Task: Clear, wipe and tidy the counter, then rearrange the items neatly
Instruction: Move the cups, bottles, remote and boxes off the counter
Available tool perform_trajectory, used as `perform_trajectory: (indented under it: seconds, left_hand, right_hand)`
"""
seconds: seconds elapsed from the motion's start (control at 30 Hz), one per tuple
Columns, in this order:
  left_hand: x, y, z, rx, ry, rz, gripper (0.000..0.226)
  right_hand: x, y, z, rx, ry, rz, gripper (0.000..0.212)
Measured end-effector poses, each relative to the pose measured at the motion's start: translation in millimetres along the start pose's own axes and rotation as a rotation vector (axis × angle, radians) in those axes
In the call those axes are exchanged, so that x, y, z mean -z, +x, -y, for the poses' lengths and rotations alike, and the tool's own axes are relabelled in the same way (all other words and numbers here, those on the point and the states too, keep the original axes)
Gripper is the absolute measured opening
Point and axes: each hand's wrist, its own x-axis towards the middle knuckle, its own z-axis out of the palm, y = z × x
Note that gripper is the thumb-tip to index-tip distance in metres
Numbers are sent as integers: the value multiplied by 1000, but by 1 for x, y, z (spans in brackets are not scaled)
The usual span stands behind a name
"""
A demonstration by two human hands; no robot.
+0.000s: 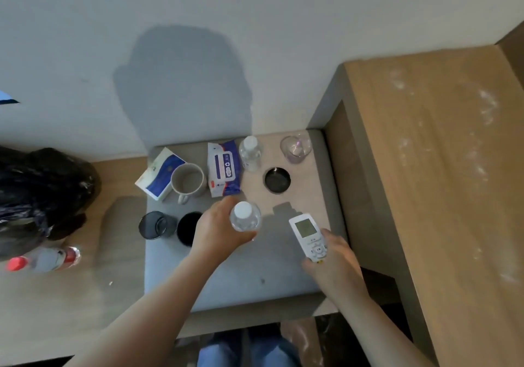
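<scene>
Rearranging is seemingly proceeding, wiping unconfirmed: fingers of the left hand (218, 233) are curling round a water bottle (245, 219), those of the right hand (334, 261) are gripping a remote (307, 234), at the crowded desk (226, 281).

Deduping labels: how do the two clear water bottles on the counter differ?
The front bottle is gripped by the left hand; the back bottle stands free, untouched. The front bottle is in the middle of the counter, beside the remote that the right hand holds; the back bottle is near the wall, between the wipes pack and the clear glass. Both are clear, white-capped and upright.
</scene>
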Motion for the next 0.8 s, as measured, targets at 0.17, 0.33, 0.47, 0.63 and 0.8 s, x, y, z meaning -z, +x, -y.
perform_trajectory:
  seconds: [0.17,0.33,0.47,0.63,0.8]
  left_hand:
    - [-26,38,17,13,27,27,57]
    - [-42,63,27,6,-50,-6,60]
    - [-48,64,30,-22,-73,-12,60]
    - [-46,56,38,-15,-52,-7,61]
    - [-45,51,41,-35,-13,8,63]
  right_hand:
    - [-21,43,-15,-56,-51,-2,47]
    - [-48,82,-27,-100,-63,66,41]
    - [-63,98,-28,-110,-51,80,44]
    - [-76,110,-24,-117,-78,93,43]
    - [-93,120,-19,-127,-50,120,47]
